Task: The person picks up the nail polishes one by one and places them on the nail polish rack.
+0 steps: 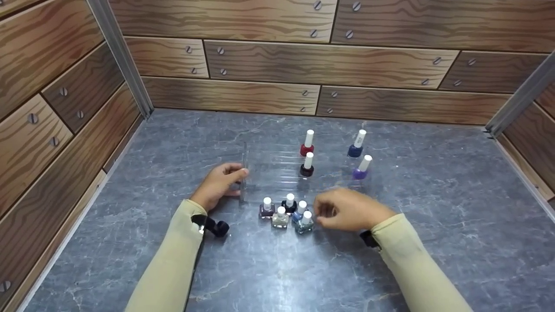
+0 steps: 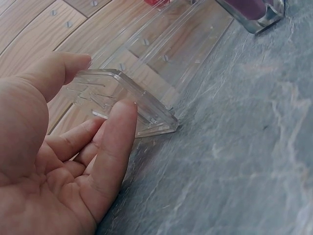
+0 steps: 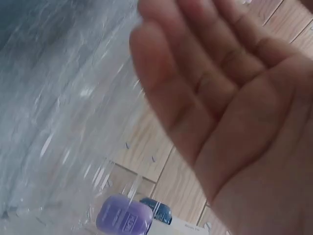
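My left hand [image 1: 221, 184] pinches the left end panel of a clear plastic rack [image 2: 146, 105], thumb at the top edge and fingers lower down. Upright in the rack are a red nail polish bottle [image 1: 307, 150], a dark red one [image 1: 307, 170], a blue one [image 1: 355, 151] and a purple one [image 1: 359, 173], all white-capped. In front of it stands a cluster of several bottles, among them a dark purple one [image 1: 267, 211], a pale glittery one [image 1: 280, 221] and a teal one [image 1: 304, 226]. Just right of this cluster, my right hand [image 1: 349, 210] has loosely bent fingers and an empty palm.
Grey marbled tabletop [image 1: 433, 182] spreads around the rack and bottles. Wood-patterned walls [image 1: 260, 60] close it in at the back and both sides. A black camera strap [image 1: 210, 225] sits on the left wrist.
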The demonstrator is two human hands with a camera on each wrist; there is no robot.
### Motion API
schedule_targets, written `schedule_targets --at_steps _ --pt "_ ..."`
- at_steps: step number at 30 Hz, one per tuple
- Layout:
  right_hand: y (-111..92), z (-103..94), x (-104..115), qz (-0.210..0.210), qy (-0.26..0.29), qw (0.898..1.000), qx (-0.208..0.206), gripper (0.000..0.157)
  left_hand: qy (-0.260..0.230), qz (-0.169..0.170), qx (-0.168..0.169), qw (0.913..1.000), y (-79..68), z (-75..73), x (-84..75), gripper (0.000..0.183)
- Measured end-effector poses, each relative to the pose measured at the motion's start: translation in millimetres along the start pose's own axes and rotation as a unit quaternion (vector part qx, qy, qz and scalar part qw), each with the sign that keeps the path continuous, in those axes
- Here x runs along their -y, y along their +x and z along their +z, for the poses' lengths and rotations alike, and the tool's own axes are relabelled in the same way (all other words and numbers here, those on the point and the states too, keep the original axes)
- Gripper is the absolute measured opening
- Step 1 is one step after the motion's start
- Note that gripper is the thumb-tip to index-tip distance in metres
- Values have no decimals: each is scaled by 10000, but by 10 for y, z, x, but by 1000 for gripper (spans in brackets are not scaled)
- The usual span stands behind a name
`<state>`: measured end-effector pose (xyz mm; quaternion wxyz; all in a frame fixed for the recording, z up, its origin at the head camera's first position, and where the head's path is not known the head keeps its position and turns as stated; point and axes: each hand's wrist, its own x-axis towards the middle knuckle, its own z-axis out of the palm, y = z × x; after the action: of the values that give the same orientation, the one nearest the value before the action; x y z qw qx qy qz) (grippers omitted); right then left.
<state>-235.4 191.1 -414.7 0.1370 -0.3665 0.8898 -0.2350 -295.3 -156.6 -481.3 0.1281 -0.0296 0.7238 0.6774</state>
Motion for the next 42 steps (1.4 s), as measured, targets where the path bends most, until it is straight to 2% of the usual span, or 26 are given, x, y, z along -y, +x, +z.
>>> schedule_targets --at_steps 3,8,11,17,26,28,33,42 --pt "29 25 10 -150 79 9998 123 9 -9 -14 -32 10000 -3 -2 -4 52" --pt "67 62 44 -82 -202 9997 -65 29 -30 22 -48 10000 14 1 -11 54" --pt "79 86 63 -69 -364 9990 -231 34 -19 -24 -25 10000 7 7 -13 54" --pt "119 132 64 -317 -648 9967 -362 23 -36 -57 -52 10000 -21 15 -30 52" --pt "118 121 47 -421 -514 9977 -153 7 -80 -70 -64 9999 -7 14 -15 52" --pt "102 108 27 -478 -461 9977 -121 7 -97 -89 -63 9999 -6 18 -18 53" --pt "27 51 -23 -558 -293 9980 -43 19 -73 -77 -25 9999 -3 26 -19 55" --pt "23 56 -13 80 -228 9995 185 22 -76 -62 -47 9999 -4 17 -22 52"
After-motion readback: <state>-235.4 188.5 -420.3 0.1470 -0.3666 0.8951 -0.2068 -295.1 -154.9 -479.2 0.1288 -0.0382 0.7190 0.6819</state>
